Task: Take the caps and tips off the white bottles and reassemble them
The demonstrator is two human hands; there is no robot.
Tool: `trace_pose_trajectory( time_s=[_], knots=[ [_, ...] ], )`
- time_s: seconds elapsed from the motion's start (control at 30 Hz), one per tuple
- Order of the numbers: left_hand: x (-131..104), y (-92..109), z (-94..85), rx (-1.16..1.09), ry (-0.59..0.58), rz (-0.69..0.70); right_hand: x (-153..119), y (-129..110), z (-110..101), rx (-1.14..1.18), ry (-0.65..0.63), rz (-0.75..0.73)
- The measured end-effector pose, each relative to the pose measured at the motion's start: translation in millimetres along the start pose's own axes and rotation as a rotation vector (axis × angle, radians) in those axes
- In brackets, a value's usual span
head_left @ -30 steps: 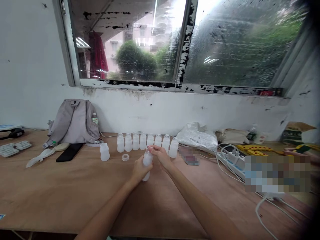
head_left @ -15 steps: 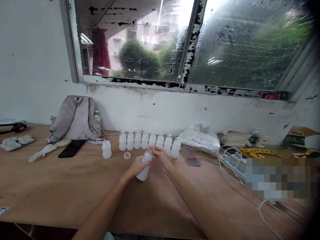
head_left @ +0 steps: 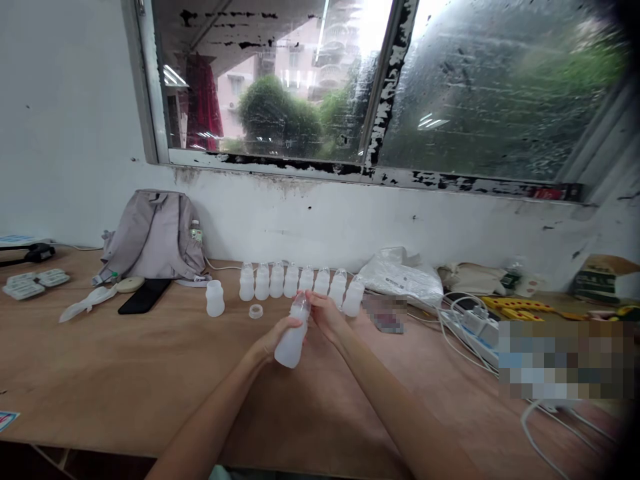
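Note:
A frosted white baby bottle (head_left: 290, 347) is held tilted over the table, its clear domed cap (head_left: 301, 300) up and away from me. My left hand (head_left: 278, 333) is closed around the bottle's body, thumb across the front. My right hand (head_left: 323, 313) has its fingers closed on the clear cap; part of the cap is hidden behind them. Beyond my hands, several capped bottles (head_left: 277, 281) stand upright in a row near the wall. To the left are an uncapped bottle (head_left: 215, 299) and a small white ring (head_left: 255, 311).
A grey backpack (head_left: 153, 237), a black phone (head_left: 144, 297) and a white plastic strip (head_left: 87, 303) are at the left. On the right lie a clear plastic bag (head_left: 403, 277), white cables (head_left: 453, 340) and a yellow tool (head_left: 520, 307). The brown table (head_left: 150, 373) runs along the wall.
The held bottle has turned a little more upright and come slightly towards me. My left hand's grip has shifted, with the thumb lying more along the bottle; my right hand stays at the cap.

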State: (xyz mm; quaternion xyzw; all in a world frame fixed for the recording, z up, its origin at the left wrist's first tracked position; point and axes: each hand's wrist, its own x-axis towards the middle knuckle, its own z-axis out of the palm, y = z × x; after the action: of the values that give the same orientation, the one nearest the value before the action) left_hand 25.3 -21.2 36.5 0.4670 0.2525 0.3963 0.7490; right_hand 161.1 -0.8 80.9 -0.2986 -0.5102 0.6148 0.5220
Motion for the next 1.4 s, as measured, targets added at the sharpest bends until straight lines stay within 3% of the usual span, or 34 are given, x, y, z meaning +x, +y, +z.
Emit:
trace_pose_trajectory(
  time_s=[0.13, 0.2, 0.33, 0.43, 0.63, 0.83, 1.0, 1.17, 1.3, 1.4],
  knots=[
    [1.1, 0.7, -1.9, 0.283, 0.144, 0.194, 5.2, -0.9, -2.2, -0.169, 0.088, -0.073],
    [-0.4, -1.3, -1.7, 0.33, 0.131, 0.186, 10.4, -4.9, -10.4, -0.183, 0.12, -0.108],
    [-4.3, -6.9, 1.4, 0.299, 0.078, 0.114, 22.6, -19.0, -42.7, -0.388, 0.234, -0.183],
    [-3.5, -8.4, 3.0, 0.265, 0.158, 0.173, 26.8, -22.5, -69.4, -0.699, 0.286, -0.291],
    [1.6, -8.1, -0.3, 0.253, 0.332, 0.253, 23.6, 0.7, -98.6, -1.105, 0.263, -0.383],
    [1.0, -8.2, 1.1, 0.264, 0.346, 0.262, 17.8, 32.9, -111.0, -1.322, 0.21, -0.311],
    [2.2, -10.9, 0.7, 0.303, 0.352, 0.249, 10.6, 46.1, -114.2, -1.356, 0.199, -0.334],
    [5.9, -15.8, -3.5, 0.355, 0.393, 0.312, 4.7, 41.1, -108.2, -1.326, 0.25, -0.393],
    [8.9, -20.7, -5.0, 0.543, 0.439, 0.392, -5.5, 30.8, -79.5, -1.011, 0.251, -0.487],
    [8.8, -25.2, -0.3, 0.71, 0.408, 0.37, -15.1, 28.7, -47.5, -0.702, 0.099, -0.37]
  ],
)
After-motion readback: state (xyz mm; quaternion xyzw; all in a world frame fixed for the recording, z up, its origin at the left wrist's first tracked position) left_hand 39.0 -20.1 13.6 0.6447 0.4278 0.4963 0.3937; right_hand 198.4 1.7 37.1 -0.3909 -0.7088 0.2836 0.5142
